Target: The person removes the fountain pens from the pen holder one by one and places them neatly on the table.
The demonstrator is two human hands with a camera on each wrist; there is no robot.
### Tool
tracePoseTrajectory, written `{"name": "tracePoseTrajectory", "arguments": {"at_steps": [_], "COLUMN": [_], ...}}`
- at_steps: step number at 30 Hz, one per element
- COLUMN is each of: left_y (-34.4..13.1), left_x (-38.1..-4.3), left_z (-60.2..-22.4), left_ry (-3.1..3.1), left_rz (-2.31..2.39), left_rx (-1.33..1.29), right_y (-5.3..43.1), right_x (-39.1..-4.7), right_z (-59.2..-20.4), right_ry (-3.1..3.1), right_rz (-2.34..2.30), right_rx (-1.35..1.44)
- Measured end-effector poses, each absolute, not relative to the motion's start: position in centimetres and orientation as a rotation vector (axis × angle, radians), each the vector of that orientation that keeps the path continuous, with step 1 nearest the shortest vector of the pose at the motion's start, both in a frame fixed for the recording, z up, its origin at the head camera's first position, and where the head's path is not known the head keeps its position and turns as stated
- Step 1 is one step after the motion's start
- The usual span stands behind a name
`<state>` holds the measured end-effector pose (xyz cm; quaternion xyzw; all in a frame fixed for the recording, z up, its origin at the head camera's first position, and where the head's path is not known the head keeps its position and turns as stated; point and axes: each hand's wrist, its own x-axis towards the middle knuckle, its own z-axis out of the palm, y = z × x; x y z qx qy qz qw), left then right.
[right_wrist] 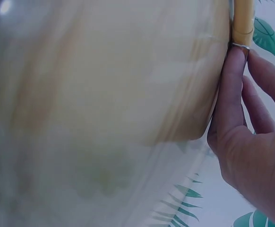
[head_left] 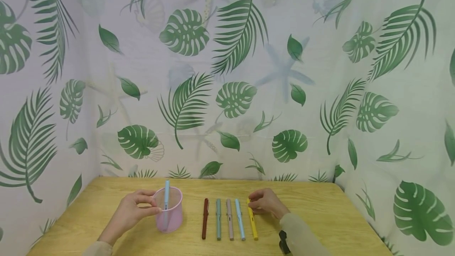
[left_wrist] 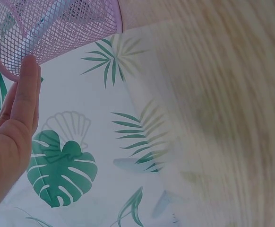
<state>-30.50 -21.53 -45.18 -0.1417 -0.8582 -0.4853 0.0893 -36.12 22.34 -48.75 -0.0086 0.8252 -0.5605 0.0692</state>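
Note:
A pink mesh pen cup (head_left: 175, 218) stands on the table at the left, with a light blue pen (head_left: 167, 194) upright inside it. My left hand (head_left: 131, 210) grips the cup's side near the rim; its fingers (left_wrist: 24, 97) show against the mesh in the left wrist view. At the right, my right hand (head_left: 266, 202) pinches the far end of a yellow pen (head_left: 253, 224), which lies on the table. Left of it lie a second light blue pen (head_left: 240, 220), a greyish-mauve pen (head_left: 230, 220), a green pen (head_left: 218, 220) and a dark red pen (head_left: 205, 219), roughly parallel.
The wooden table (head_left: 305, 196) runs back to a leaf-patterned cloth (head_left: 249, 137), which also hangs along both sides. A black band-like object (head_left: 283, 242) sits at the right sleeve (head_left: 302, 236).

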Motion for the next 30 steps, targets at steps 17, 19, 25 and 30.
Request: {"name": "tracePoseTrajectory", "arguments": {"at_steps": [17, 19, 25, 30], "left_y": [-21.82, -21.82, -21.69, -21.54], "left_x": [-30.22, -30.18, -30.16, -30.47], "left_z": [-45.40, -45.40, -45.34, -45.13], "left_ry": [-2.561, -2.560, -2.550, -2.542], "left_rz": [-1.451, -1.457, -1.485, -1.451], "left_rx": [-0.402, -0.403, -0.409, -0.434], "right_y": [22.20, 22.39, 22.82, 22.87], "right_x": [-36.17, -36.23, -36.41, -36.77], "right_z": [-48.95, -49.02, -48.79, -48.33], "right_ry": [2.438, 2.431, 2.389, 2.380], "right_rz": [-1.734, -1.746, -1.827, -1.903], "right_rx": [0.036, 0.039, 0.052, 0.048]}}
